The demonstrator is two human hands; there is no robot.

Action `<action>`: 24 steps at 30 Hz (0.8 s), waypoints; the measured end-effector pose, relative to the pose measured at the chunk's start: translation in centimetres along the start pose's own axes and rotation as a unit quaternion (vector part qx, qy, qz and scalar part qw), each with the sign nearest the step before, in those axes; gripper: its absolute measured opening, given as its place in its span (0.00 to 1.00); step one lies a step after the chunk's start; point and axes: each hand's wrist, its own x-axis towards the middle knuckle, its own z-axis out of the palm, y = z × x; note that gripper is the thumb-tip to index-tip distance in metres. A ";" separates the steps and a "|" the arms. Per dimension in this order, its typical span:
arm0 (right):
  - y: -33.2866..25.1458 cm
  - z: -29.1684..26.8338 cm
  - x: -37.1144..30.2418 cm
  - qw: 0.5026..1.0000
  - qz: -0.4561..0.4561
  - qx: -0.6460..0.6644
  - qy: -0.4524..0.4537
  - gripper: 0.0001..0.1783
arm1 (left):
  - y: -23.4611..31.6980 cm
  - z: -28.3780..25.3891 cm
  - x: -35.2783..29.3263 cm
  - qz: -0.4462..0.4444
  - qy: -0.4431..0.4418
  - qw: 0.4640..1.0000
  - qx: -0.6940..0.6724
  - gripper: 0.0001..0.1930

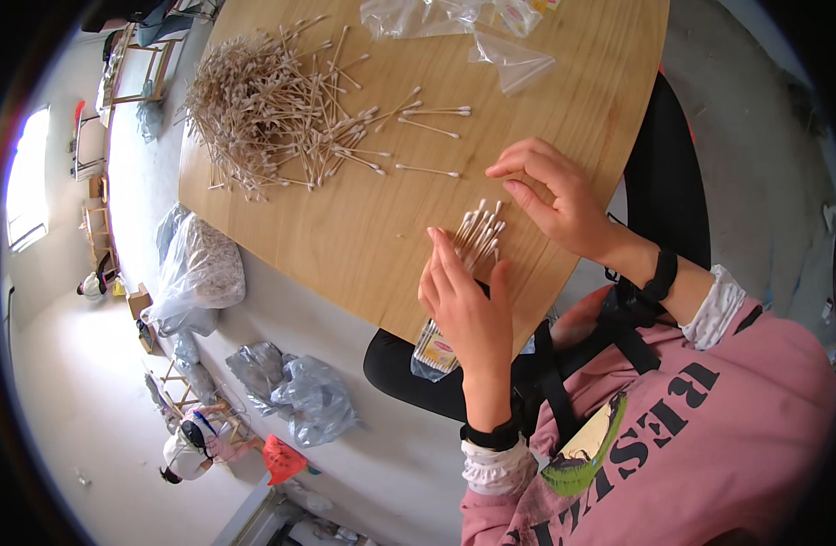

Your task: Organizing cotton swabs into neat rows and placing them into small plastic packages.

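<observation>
My left hand is cupped around a small bunch of cotton swabs near the table's close edge, its fingers on one side and thumb on the other. The white tips fan out beyond the fingertips; the lower ends are hidden by the hand. Just above and to the right, my right hand hovers with curved fingers, thumb and forefinger apart and nothing visible between them. A large heap of loose cotton swabs covers the table's far left. One single cotton swab lies between the heap and my right hand.
The wooden table has a curved edge. Clear plastic bags lie at its far side. A packet of swabs with a yellow label sits below my left hand. Filled plastic bags stand on the floor at left, and a person works beyond.
</observation>
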 end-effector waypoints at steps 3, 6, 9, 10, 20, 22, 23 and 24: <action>0.0 0.2 0.1 1.000 0.002 -0.006 -0.012 0.09 | -1.0 -1.0 -0.1 -0.033 -0.024 0.998 -0.054 0.42; 0.1 0.3 0.1 1.000 0.002 -0.004 -0.014 0.09 | -1.4 -1.0 0.0 -0.008 -0.013 0.999 -0.030 0.43; 0.2 0.1 0.1 1.000 0.000 -0.015 -0.013 0.09 | 0.2 0.0 0.2 -0.014 0.030 0.999 -0.032 0.47; 0.4 0.1 0.1 1.000 -0.006 -0.019 -0.016 0.09 | 1.0 0.4 0.2 -0.014 0.030 0.999 -0.033 0.47; 0.4 -2.0 1.1 0.968 -0.089 -0.110 -0.207 0.07 | 3.7 4.1 -0.6 -0.076 -0.045 0.988 0.130 0.57; 0.7 -2.4 1.5 0.958 -0.103 -0.125 -0.239 0.07 | 4.1 4.6 -1.2 -0.079 -0.045 0.990 0.112 0.58; 0.7 -2.6 1.8 0.947 -0.116 -0.136 -0.268 0.07 | 4.3 4.8 -1.4 -0.083 -0.045 0.991 0.097 0.59; 0.5 -2.7 2.1 0.946 -0.117 -0.138 -0.271 0.07 | 4.3 4.7 -1.6 -0.084 -0.044 0.991 0.095 0.59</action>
